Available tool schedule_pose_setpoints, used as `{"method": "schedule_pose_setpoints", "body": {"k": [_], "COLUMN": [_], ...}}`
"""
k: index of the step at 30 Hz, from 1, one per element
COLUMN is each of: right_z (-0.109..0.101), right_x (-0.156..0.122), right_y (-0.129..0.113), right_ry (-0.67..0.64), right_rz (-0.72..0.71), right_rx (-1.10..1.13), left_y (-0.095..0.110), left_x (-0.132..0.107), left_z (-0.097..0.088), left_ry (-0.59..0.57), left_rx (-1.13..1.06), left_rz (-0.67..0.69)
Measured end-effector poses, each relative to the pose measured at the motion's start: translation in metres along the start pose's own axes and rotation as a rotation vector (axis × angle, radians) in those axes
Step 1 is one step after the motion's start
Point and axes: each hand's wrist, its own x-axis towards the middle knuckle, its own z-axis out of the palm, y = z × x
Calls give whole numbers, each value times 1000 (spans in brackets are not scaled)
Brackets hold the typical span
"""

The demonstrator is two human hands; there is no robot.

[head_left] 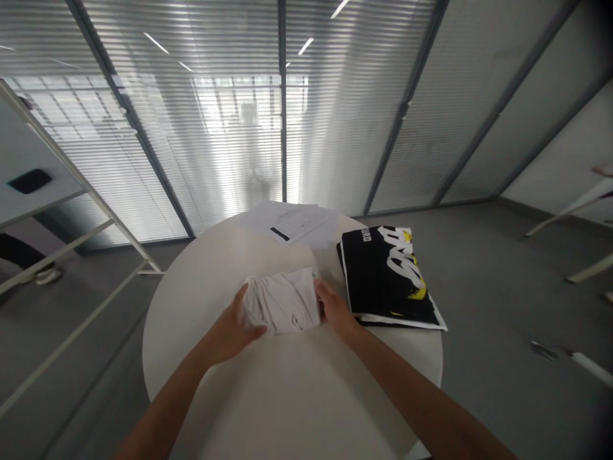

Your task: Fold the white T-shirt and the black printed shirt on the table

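Note:
A small white bundle of folded cloth [283,300] lies on the round white table [191,319], its top creased. My left hand [234,329] grips its left end, thumb along the near edge and fingers behind the side. At the right end my right hand [334,310] holds the cloth's edge, with some fingers hidden at its side. Just right of that hand sits a folded black cloth item [383,275] with large white lettering and yellow marks, white layers showing at its edge. Whether either piece is a garment I cannot tell.
Papers [301,223] lie at the table's far side. Beyond stands a glass partition [325,128] with blinds. On the left, a white-framed table [96,198] carries a dark flat object [29,181]; a person's shoe [48,275] shows beneath. Pale furniture legs [569,207] stand at right.

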Motion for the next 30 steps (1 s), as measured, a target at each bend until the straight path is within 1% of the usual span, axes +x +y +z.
{"method": "schedule_pose_setpoints", "body": {"k": [1, 3, 5, 6, 7, 8, 10, 11, 12, 14, 15, 17, 18, 20, 24, 28, 30], "right_z": [1, 3, 4, 4, 4, 3, 2, 2, 2, 2, 2, 2, 1, 0, -1, -3, -7], "right_x": [-4, -10, -12, -12, -12, -11, -10, -10, -11, -14, -15, -18, -19, -21, -21, -21, -20], "right_y": [1, 2, 3, 3, 4, 4, 5, 5, 4, 3, 3, 1, 1, -1, -2, 5, 12], "right_ry": [-48, -134, -174, -179, -182, -180, -177, -180, -182, -196, -209, -236, -240, -227, -148, -15, 39], "right_rz": [-67, -172, -195, -185, -169, -152, -124, -117, -117, -135, -148, -170, -177, -188, -171, -88, -53], "right_rx": [-18, -36, -7, 12, 28, 41, 62, 76, 91, 119, 129, 146, 151, 142, 107, 114, 39], "left_y": [-4, -10, -14, -14, -13, -10, 2, 10, 18, 33, 38, 43, 43, 40, 24, 7, -1], "left_x": [-7, -18, -25, -27, -29, -30, -29, -28, -25, -17, -13, -6, -4, -4, -22, -47, -55], "left_z": [1, 0, -2, -3, -4, -4, -2, 2, 6, 16, 21, 29, 31, 31, 21, 5, 1], "left_ry": [-19, -38, -82, -83, -50, 17, 172, 210, 200, 99, 55, 8, -2, 4, 72, 36, -7], "left_rx": [63, 131, 151, 178, 230, 299, 420, 451, 463, 468, 476, 468, 431, 291, -69, -441, -562], "left_rz": [55, 111, 130, 137, 142, 145, 123, 89, 45, -51, -93, -142, -153, -149, -109, -134, -164]}}
